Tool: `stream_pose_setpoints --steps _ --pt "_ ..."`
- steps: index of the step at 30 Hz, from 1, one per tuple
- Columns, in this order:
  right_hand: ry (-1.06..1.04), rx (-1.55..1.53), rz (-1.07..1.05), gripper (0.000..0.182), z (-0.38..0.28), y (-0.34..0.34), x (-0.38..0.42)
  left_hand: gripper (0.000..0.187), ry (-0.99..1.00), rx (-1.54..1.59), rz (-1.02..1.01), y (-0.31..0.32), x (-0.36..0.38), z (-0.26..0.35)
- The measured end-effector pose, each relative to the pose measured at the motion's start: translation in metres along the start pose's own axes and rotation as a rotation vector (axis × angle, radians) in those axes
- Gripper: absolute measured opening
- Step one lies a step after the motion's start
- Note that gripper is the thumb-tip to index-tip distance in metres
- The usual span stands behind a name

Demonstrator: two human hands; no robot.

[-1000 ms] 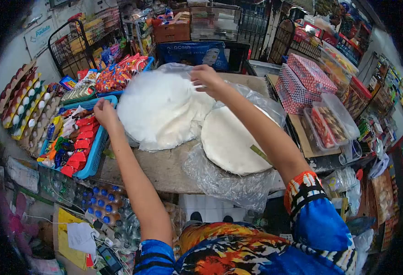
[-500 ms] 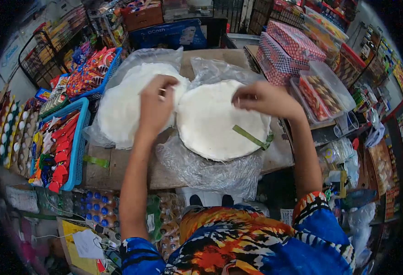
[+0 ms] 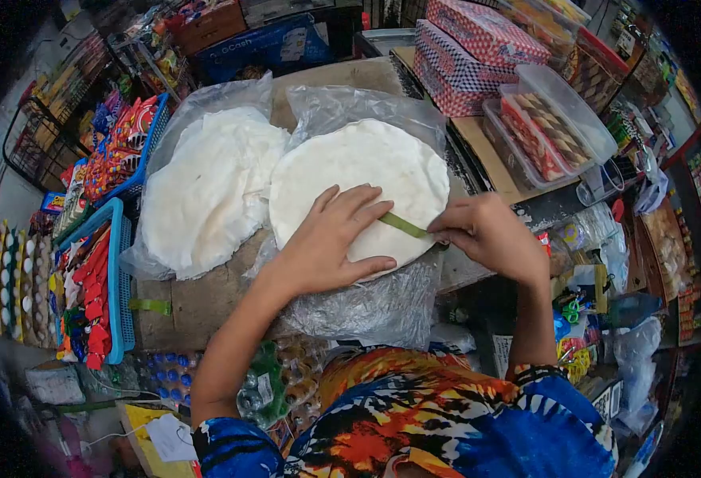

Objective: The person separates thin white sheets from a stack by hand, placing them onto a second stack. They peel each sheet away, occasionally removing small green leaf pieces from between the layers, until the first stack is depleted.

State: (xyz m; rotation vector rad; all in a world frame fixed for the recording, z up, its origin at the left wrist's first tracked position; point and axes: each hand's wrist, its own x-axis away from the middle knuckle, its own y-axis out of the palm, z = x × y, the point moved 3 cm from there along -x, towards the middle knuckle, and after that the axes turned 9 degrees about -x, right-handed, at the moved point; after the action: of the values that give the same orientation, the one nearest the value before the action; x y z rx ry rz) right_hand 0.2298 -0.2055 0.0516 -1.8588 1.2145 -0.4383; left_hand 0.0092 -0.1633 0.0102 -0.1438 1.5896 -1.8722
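Note:
A round stack of thin white wrapper sheets [image 3: 342, 163] lies on clear plastic at the middle of the table. Flat on its lower part rests my left hand [image 3: 330, 239], fingers spread, with the fingertips by one end of a flat green strip [image 3: 402, 225]. At the stack's right edge, my right hand [image 3: 490, 239] pinches the strip's other end between thumb and fingers. To the left, a second pile of white sheets [image 3: 203, 191], uneven and wrinkled, sits on its own plastic bag [image 3: 187, 123].
Blue baskets [image 3: 119, 279] of packaged snacks line the left side, near egg trays [image 3: 20, 279]. A short green strip [image 3: 150, 306] lies on the table [image 3: 195, 315]. Checkered boxes [image 3: 462, 68] and a clear plastic container [image 3: 558, 127] stand at the right. Crumpled plastic [image 3: 366, 307] hangs over the front edge.
My left hand has come down from above the left pile onto the round stack. My right hand has moved down to the stack's right edge and taken hold of the green strip. The view has shifted.

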Motion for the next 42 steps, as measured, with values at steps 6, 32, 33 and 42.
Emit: stream_pose_setpoints --steps 6,32,33,42 --pt "-0.119 -0.032 0.479 0.014 0.033 -0.020 -0.041 0.077 -0.012 -0.007 -0.015 -0.003 -0.002 0.003" --pt "0.304 -0.730 0.619 0.017 0.054 0.045 0.038 0.031 -0.132 -0.017 -0.069 0.020 -0.069 0.045" --pt "0.305 -0.734 0.620 0.017 0.056 0.046 0.039 0.031 -0.131 -0.018 -0.073 0.024 -0.074 0.044" --pt "0.246 -0.700 0.552 0.018 0.060 0.046 0.039 0.024 -0.259 0.389 -0.173 0.020 -0.084 0.017"
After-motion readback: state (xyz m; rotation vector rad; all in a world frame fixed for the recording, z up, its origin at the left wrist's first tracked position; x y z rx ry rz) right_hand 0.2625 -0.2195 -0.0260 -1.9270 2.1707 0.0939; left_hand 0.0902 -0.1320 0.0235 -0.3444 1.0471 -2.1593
